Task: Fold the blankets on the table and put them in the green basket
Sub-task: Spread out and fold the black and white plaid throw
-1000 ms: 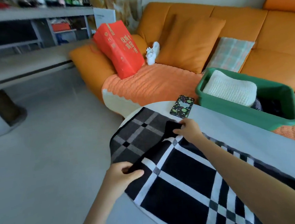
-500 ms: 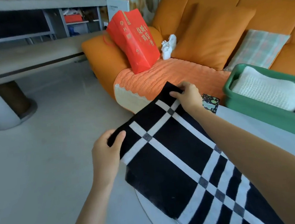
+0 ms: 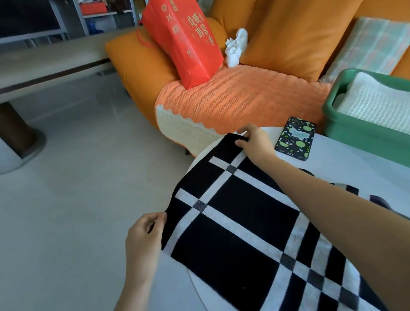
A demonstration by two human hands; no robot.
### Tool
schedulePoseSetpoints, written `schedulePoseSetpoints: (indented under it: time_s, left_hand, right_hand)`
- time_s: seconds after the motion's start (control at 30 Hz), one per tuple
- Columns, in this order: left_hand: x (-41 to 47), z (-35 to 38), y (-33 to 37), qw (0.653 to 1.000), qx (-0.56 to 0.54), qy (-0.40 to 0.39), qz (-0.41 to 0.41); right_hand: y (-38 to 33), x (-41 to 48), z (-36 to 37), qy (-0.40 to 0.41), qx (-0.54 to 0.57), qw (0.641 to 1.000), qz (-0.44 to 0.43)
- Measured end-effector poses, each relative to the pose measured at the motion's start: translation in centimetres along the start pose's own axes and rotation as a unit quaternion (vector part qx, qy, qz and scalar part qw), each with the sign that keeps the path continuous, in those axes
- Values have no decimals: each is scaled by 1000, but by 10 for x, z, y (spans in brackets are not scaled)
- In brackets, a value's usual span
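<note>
Left hand (image 3: pixel 144 243) and right hand (image 3: pixel 255 144) pinch the checked blanket's (image 3: pixel 241 226) corners over the table (image 3: pixel 361 165).

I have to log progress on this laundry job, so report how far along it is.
Done: a white knitted blanket already lies folded in the green plastic basket. In hand: the left hand and right hand each pinch a corner of the black-and-white checked blanket spread on the white table. Left: finish folding it and put it in the basket.
</note>
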State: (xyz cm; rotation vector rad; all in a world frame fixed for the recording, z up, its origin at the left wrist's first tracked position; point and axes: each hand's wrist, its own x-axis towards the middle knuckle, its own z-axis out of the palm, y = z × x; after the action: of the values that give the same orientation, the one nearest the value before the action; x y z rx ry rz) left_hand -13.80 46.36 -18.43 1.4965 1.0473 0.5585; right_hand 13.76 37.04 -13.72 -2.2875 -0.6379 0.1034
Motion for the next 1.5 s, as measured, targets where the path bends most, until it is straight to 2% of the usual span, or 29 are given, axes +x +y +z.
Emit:
schedulePoseSetpoints:
  time_s: [0.13, 0.2, 0.3, 0.4, 0.47, 0.57, 0.63, 0.7, 0.83, 0.97, 1.1, 1.2, 1.3, 1.4, 1.5]
  left_hand:
    - [-3, 4, 5, 998, -12, 47, 29]
    - [-4, 4, 4, 999, -1, 42, 34]
    - [-6, 7, -5, 996, 78, 20, 43]
    - [-15, 11, 8, 973, 160, 86, 144]
    - [-30, 21, 29, 957, 156, 74, 231]
    - [-62, 52, 51, 921, 186, -67, 336]
    - [-84, 76, 50, 885, 230, -160, 372]
    - [-100, 99, 39, 849, 286, -211, 390]
    - [-116, 120, 23, 765, 446, -237, 399]
    - [-119, 125, 12, 731, 483, -229, 424]
    - [-119, 125, 11, 723, 497, -203, 434]
    - [-119, 126, 10, 726, 496, -197, 434]
    - [-118, 127, 8, 721, 500, -190, 442]
    - [-117, 127, 8, 716, 503, -185, 447]
    - [-117, 128, 7, 717, 503, -180, 449]
  right_hand:
    - [-4, 4, 2, 50, 33, 998, -18]
    - [-3, 7, 4, 49, 33, 998, -21]
    - [5, 5, 12, 38, -37, 998, -34]
    - [8, -4, 7, 82, -104, 989, -60]
    - [12, -15, -9, 92, -109, 987, -72]
    - [31, -47, -47, 74, -121, 987, -70]
    - [56, -77, -81, 78, -129, 988, -47]
    - [86, -106, -120, 79, -141, 987, 12]
    - [133, -148, -181, 12, -154, 974, 165]
    - [148, -165, -204, -33, -107, 973, 204]
    - [147, -168, -212, -74, -65, 968, 231]
    - [149, -168, -218, -31, -4, 970, 241]
    - [161, -168, -225, 7, -62, 972, 227]
    - [175, -179, -231, 31, -150, 956, 251]
    - [182, -187, -233, 43, -131, 961, 240]
